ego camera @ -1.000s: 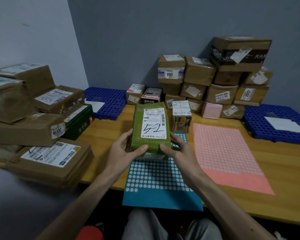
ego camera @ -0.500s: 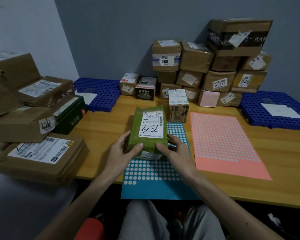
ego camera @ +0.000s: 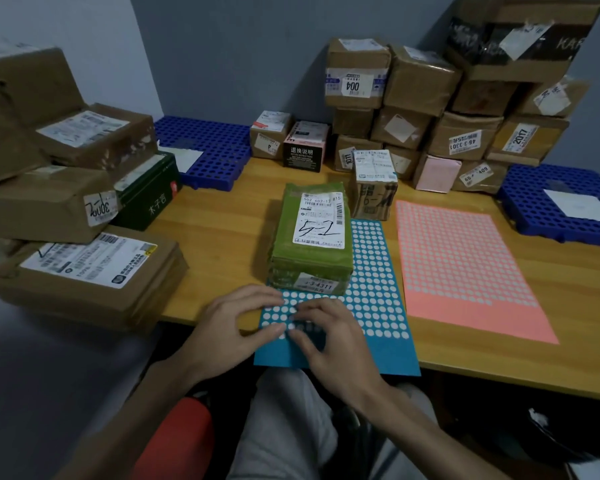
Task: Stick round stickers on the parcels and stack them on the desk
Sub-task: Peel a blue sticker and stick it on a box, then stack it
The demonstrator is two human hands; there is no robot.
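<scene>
A green parcel (ego camera: 310, 237) with a white label lies on the wooden desk (ego camera: 219, 223), its near end on the blue sticker sheet (ego camera: 368, 306). Both hands are off it. My left hand (ego camera: 238, 327) rests on the sheet's near left part, fingers stretched onto the dots. My right hand (ego camera: 329, 337) lies beside it, fingertips curled down on the rows of white round stickers. Whether a sticker is pinched is too blurred to tell. A pink sticker sheet (ego camera: 465, 268) lies to the right.
Brown parcels are stacked at the back (ego camera: 440, 109) against the wall, and a taller pile (ego camera: 59, 202) stands at my left. A small taped box (ego camera: 374, 183) sits behind the green parcel. Blue perforated trays lie at the back left (ego camera: 212, 147) and far right (ego camera: 561, 206).
Both hands let go of the green parcel, which now lies on the desk, and drew back onto the near part of the blue sticker sheet.
</scene>
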